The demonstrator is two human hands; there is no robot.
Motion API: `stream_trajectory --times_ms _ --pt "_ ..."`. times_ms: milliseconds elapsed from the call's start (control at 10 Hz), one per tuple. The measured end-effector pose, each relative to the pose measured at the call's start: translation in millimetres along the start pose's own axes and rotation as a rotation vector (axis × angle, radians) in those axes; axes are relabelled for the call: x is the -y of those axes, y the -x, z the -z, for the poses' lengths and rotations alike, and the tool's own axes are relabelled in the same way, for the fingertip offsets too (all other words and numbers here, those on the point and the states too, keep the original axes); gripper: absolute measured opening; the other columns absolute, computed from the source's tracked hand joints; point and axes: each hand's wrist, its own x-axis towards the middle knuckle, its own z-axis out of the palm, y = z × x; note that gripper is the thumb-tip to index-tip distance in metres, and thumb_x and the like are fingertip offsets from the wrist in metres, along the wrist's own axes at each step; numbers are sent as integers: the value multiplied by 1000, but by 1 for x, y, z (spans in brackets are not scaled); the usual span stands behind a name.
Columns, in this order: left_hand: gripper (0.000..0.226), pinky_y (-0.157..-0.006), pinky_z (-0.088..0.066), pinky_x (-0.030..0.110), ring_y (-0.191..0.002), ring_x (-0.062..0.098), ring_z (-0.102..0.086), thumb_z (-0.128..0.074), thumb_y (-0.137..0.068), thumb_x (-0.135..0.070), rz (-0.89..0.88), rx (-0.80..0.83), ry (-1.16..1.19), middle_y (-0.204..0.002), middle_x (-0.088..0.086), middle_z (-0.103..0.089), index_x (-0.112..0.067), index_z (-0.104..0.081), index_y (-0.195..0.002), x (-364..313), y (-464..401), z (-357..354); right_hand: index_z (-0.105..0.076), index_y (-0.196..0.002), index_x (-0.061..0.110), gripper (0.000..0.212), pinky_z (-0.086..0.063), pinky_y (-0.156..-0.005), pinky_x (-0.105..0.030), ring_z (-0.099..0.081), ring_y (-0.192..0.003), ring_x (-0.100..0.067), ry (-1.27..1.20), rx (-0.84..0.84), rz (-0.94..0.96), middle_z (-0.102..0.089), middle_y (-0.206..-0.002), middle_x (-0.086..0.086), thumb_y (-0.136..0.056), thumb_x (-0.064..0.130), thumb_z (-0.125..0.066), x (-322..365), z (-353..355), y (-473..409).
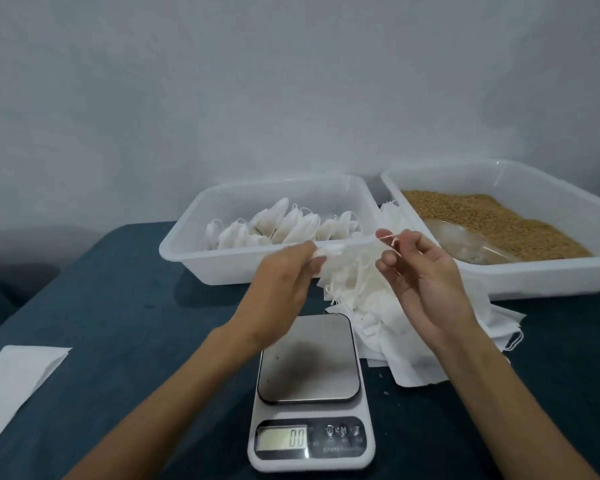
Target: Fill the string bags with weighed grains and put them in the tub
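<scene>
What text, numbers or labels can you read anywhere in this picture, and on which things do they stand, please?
"0.0" or "00": display of the scale; no decimal point shows clearly.
Button markings and the line under them on the scale: too small and blurred to read.
Nothing else bears text.

Dim, bluish, soft light (wide-angle bending at the edges), with motion blur on the left hand (284, 271).

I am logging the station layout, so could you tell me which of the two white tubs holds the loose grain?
The right tub, with brown grain; the left tub holds tied white bags.
</scene>
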Motion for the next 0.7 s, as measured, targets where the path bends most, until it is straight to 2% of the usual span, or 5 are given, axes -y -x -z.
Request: stream_trajectory --times_ms 200,300,500,600,700 --pt "33 -68 -40 32 -71 13 -56 -47 -108 -17 447 -210 62 -78 13 -62 5 -62 -88 54 -100 7 -61 -88 7 18 -56 -70 -25 -57 -64 -13 64 -25 -30 -68 -83 -5 -94 24 -60 -5 3 3" --pt "31 -74 -48 37 -77 28 -59 -50 -105 -14 586 -60 -68 -82 16 -67 3 -70 -89 89 -127 3 -59 -89 6 19 -57 -72 -26 -57 -64 -14 86 0 -63 -65 -80 -5 -94 25 -61 -6 3 3" --pt "40 -60 -36 31 -66 27 -48 -57 -96 -9 661 176 -376 -60 5 -47 -10 -43 -59 119 -139 -6 -62 -86 8 19 -56 -69 -26 -57 -62 -15 118 4 -110 -64 -78 -6 -92 26 -63 -12 4 1" --pt "42 -57 -34 30 -63 23 -45 -71 -91 -12 674 279 -386 -61 4 -45 -11 -41 -61 121 -143 -7 -63 -83 10 18 -56 -69 -27 -57 -63 -15 123 17 -113 -65 -79 -7 -92 26 -64 -13 5 0" --pt "18 -75 -50 31 -88 25 -64 -79 -90 -17 613 186 -288 -93 8 -67 -4 -69 -95 110 -130 2 -65 -83 11 18 -56 -70 -27 -57 -64 -16 146 25 -111 -65 -80 -8 -92 27 -64 -14 6 1"
